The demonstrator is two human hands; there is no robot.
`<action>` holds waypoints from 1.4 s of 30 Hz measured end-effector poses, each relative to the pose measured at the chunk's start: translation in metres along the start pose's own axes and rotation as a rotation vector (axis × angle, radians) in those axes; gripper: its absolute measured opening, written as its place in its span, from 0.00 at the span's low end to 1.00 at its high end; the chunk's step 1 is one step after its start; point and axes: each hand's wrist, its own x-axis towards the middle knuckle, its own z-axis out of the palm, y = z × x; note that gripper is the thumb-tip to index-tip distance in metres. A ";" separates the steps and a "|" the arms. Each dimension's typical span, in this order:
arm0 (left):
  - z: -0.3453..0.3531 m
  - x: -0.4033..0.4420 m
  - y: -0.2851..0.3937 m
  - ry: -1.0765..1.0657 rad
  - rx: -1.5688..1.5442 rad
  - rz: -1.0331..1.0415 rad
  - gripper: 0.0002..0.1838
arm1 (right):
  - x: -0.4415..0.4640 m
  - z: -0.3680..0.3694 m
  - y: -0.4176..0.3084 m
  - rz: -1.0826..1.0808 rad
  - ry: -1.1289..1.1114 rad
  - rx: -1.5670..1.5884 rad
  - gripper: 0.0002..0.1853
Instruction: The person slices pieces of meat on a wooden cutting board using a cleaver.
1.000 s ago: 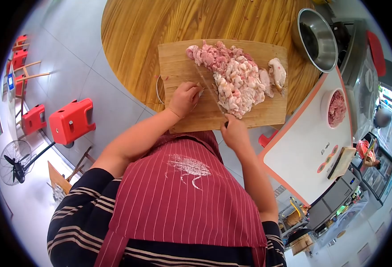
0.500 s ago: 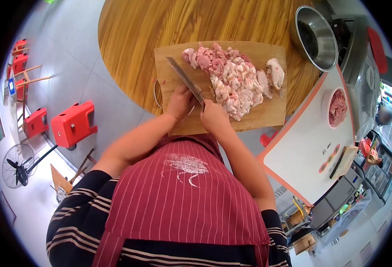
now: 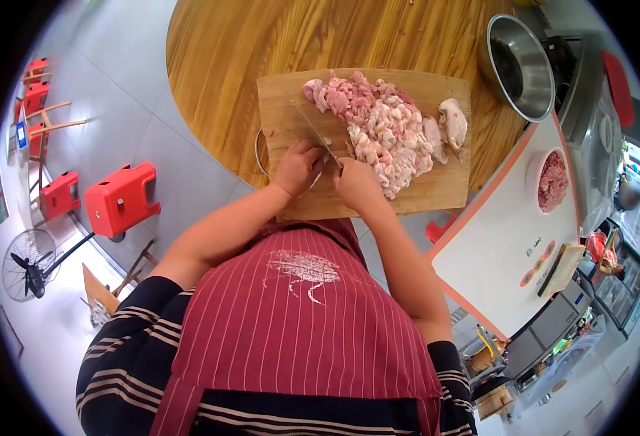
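A wooden cutting board (image 3: 436, 190) lies on the round table, near my body. My right hand (image 3: 355, 182) is closed around the handle of a kitchen knife (image 3: 311, 125). The blade points away and to the left, its edge turned nearly straight down. Close beside the blade, my left hand (image 3: 297, 170) has its fingers curled on a pale piece of meat (image 3: 313, 183), mostly hidden under the hand. Right of the knife is a heap of cut pink and whitish meat (image 3: 382, 131). Two larger pale pieces (image 3: 452, 123) lie at the board's right side.
A steel bowl (image 3: 516, 69) stands at the wooden table's (image 3: 225, 65) right edge. On the white side table (image 3: 494, 254) sit a bowl of ground meat (image 3: 552, 182) and a small block (image 3: 563, 269). Red stools (image 3: 122, 200) and a fan (image 3: 33, 265) are at the left.
The knife blade has turned from showing its flat side to nearly edge-on beside my left fingers. Both hands stay close together; the whole view has shifted slightly.
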 end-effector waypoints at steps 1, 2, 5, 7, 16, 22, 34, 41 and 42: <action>-0.001 0.001 0.001 0.018 0.007 0.026 0.07 | 0.002 -0.005 0.004 -0.040 -0.023 0.017 0.12; -0.001 0.001 0.001 0.036 0.010 0.049 0.07 | 0.002 -0.010 0.010 -0.077 -0.048 0.032 0.12; -0.003 0.003 0.007 0.069 -0.008 0.021 0.08 | -0.024 -0.017 0.047 -0.040 0.009 -0.005 0.13; -0.002 0.002 0.005 0.074 -0.025 0.021 0.08 | -0.047 -0.013 0.051 -0.026 0.044 -0.020 0.13; -0.003 0.001 0.002 -0.015 -0.003 -0.050 0.13 | -0.071 -0.003 0.004 0.163 -0.088 -0.012 0.13; 0.001 -0.001 0.004 -0.014 -0.027 -0.101 0.14 | -0.016 0.007 -0.014 0.114 -0.063 -0.024 0.12; 0.000 -0.002 0.005 -0.028 0.018 -0.084 0.12 | -0.052 0.008 0.012 0.209 -0.121 -0.034 0.13; -0.006 0.000 0.003 -0.099 0.074 0.047 0.12 | 0.028 0.016 -0.018 0.003 -0.018 -0.020 0.13; -0.008 -0.002 0.004 -0.103 0.073 0.047 0.12 | 0.020 0.013 -0.007 -0.006 -0.020 -0.018 0.13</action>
